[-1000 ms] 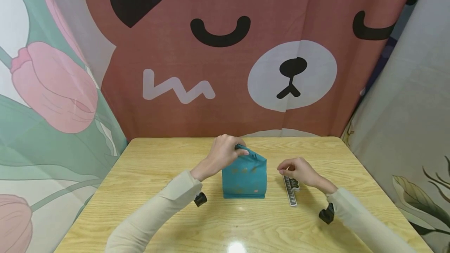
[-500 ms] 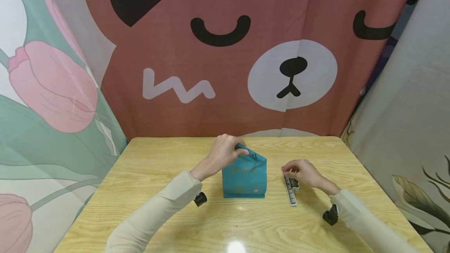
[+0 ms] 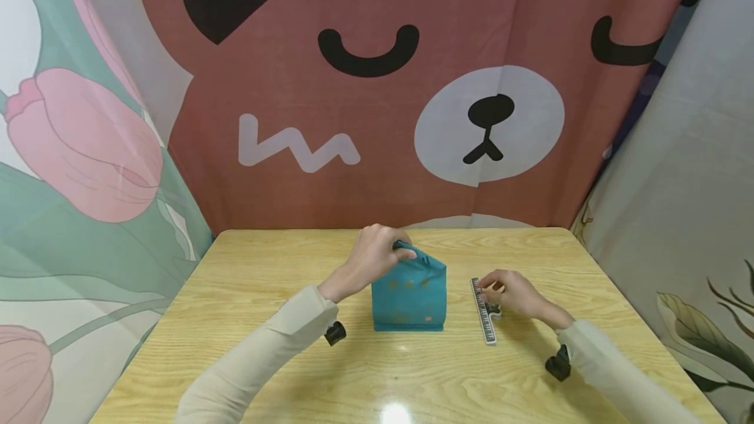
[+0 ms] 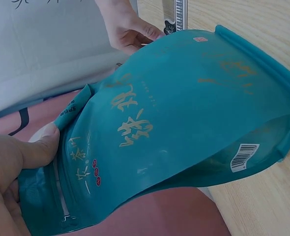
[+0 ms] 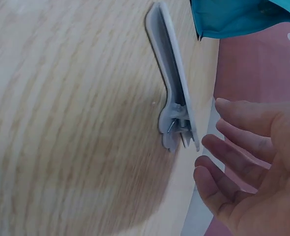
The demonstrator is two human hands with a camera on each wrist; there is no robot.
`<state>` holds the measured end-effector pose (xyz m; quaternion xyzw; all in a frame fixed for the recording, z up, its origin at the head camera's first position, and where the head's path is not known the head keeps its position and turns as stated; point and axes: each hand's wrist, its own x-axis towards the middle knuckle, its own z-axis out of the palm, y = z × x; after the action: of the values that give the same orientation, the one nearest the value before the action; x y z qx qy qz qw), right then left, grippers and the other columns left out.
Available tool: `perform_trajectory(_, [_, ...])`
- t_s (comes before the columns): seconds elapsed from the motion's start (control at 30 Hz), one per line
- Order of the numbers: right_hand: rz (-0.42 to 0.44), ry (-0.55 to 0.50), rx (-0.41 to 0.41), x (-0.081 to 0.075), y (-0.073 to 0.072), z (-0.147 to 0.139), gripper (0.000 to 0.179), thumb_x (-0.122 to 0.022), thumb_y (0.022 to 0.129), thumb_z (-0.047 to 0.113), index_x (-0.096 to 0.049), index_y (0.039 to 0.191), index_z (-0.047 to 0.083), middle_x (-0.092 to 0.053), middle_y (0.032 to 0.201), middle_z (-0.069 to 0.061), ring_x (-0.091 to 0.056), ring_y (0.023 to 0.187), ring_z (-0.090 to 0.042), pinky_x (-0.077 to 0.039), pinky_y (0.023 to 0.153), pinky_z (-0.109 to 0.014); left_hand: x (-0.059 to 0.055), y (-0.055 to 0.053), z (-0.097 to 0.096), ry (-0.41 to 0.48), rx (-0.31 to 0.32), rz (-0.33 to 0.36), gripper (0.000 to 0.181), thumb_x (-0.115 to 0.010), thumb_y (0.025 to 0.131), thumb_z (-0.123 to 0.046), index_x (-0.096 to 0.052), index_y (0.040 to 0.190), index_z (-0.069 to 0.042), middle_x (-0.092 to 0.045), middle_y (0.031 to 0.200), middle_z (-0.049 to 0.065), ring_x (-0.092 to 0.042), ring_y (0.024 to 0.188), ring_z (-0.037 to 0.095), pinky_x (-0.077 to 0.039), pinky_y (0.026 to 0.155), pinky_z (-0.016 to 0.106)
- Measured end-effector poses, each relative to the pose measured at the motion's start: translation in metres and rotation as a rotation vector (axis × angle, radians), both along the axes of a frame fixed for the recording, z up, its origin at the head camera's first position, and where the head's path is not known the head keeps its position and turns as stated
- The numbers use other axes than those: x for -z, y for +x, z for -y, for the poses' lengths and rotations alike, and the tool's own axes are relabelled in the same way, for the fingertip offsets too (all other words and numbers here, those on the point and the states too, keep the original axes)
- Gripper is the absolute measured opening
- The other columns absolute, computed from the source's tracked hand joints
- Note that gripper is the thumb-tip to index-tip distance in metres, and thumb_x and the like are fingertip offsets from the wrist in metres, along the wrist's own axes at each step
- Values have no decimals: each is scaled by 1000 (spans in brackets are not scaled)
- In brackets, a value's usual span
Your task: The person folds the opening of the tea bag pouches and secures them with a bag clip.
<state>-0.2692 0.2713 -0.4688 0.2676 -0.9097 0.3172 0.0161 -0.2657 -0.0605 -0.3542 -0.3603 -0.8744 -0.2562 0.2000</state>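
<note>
Left hand [image 3: 375, 252] pinches the teal stand-up pouch [image 3: 409, 300]; best press its top flat. Relaxed, empty right hand [image 3: 514, 293] hovers beside the bag clip [image 3: 485, 318]

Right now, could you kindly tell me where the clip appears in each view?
Head: the clip lies right of centre, in the lower half.
Left wrist: at the top edge, right of centre, only partly visible.
Right wrist: upper middle, slightly right of centre.
Shared landmark: the teal bag.

Head view is bright; glare [image 3: 396, 413] sits on tabletop [image 3: 283, 371] at 6 o'clock; right-wrist view is dimmer; shadow [image 5: 140, 199] falls toward 6 o'clock.
</note>
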Motion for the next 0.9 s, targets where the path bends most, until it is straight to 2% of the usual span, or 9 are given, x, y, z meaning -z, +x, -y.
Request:
perform_trajectory(0.13, [28,18,3,2,1,-2,26,-76,87,5,-69,109,-7,-67,105,-18,-63,85,-26,-52,69,-30,0,0,0,2,2,-1,13,-78,86,-24,-80,90,-12,-74,82,-1,-57,56,2,-43,51,19])
perform_trajectory(0.33, [84,12,-46,5,4,-5,36,-77,86,8,-65,113,-11,-64,106,-20,-63,85,-27,-52,69,-28,-1,0,0,1,1,0,14,-78,86,-24,-80,91,-11,-74,82,0,-57,55,2,-43,51,19])
perform_trajectory(0.43, [85,10,-51,6,4,-5,36,-78,86,9,-65,113,-10,-63,105,-19,-63,85,-26,-52,70,-28,-1,0,0,2,3,3,14,-78,86,-24,-80,91,-11,-74,82,0,-56,55,2,-43,51,19])
perform_trajectory(0.7, [90,33,-39,5,5,-5,35,-77,86,9,-66,113,-9,-64,102,-16,-58,79,-14,-49,67,-27,-1,-1,0,-5,4,9,15,-78,87,-24,-80,93,-11,-74,83,0,-55,55,0,-43,52,18])
perform_trajectory(0.9, [100,60,-18,6,7,-5,35,-77,87,12,-66,113,-9,-66,103,-15,-60,81,-16,-51,68,-31,0,0,0,-9,-2,17,15,-77,87,-25,-80,92,-11,-74,83,0,-54,55,0,-43,51,19])
